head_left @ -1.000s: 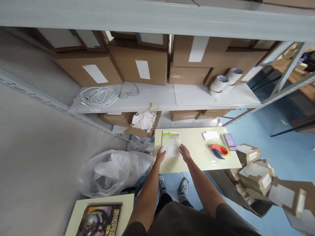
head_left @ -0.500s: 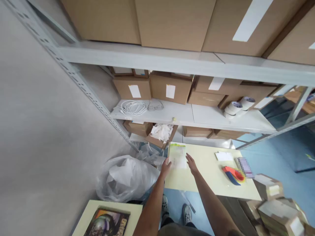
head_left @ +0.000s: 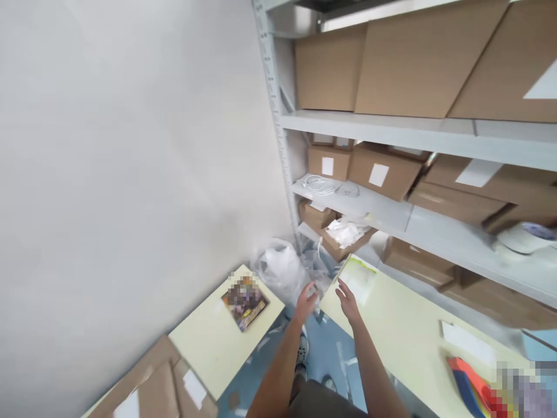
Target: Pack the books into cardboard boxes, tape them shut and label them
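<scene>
My left hand (head_left: 306, 302) hangs over the gap between two pale yellow tables, fingers apart, with nothing in it. Above the near edge of the right table (head_left: 409, 313) is my right hand (head_left: 347, 299), also empty with its fingers spread. Just beyond it lies a white sheet or flat packet with a green strip (head_left: 360, 280) at the table's far left corner. On the left table (head_left: 204, 342) rests a dark, colourful printed box or book (head_left: 246, 305), partly blurred.
A clear plastic bag (head_left: 282, 268) fills the corner by the wall. Metal shelving (head_left: 374, 123) holds cardboard boxes, a coiled white cable (head_left: 319, 185) and tape rolls (head_left: 524, 238). A red and blue tool (head_left: 472, 383) lies on the right table; flattened cardboard (head_left: 159, 389) is at lower left.
The view has swung left, bringing the left table and printed item further in. My left hand has moved away from the white packet, which stays on the right table.
</scene>
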`<state>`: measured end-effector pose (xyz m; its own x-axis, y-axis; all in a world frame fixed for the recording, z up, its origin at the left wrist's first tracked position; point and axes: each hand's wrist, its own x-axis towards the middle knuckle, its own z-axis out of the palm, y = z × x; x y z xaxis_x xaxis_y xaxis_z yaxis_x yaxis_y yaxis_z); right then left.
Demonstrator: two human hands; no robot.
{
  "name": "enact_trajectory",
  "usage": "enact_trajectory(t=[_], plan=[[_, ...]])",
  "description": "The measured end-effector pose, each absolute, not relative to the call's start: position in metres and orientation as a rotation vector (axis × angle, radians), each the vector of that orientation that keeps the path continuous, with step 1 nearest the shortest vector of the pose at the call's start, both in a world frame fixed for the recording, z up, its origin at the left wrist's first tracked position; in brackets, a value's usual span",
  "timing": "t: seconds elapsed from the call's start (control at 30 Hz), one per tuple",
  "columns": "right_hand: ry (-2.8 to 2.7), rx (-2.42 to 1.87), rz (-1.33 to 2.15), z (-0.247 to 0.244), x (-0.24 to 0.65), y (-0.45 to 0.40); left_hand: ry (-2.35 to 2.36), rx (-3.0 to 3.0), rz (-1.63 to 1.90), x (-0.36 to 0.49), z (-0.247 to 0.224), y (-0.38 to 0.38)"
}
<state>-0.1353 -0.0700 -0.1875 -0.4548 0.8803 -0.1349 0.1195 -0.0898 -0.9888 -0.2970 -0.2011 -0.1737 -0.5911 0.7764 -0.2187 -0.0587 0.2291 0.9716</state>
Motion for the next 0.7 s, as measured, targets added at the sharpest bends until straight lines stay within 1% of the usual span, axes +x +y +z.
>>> enact_trajectory(t=[0.17, 0.37, 0.53, 0.7], plan=[[-1.762, -0.892, 1.745, -0.178, -0.182, -0.13, 1.947, 0.533, 1.593, -0.316, -0.156, -0.312], [-2.021, -0.583, 1.908, -0.153, -0.241, -0.226, 2.207, 0.319, 1.711, -0.344, -0.143, -0.449], [-2.195, -0.386, 1.95, -0.15, -0.283, -0.321, 2.225, 0.173, 1.783, -0.351, -0.156, -0.543], [-2.351, -0.308, 1.942, -0.17, -0.321, -0.435, 2.174, 0.011, 1.848, -0.366, -0.179, -0.645]])
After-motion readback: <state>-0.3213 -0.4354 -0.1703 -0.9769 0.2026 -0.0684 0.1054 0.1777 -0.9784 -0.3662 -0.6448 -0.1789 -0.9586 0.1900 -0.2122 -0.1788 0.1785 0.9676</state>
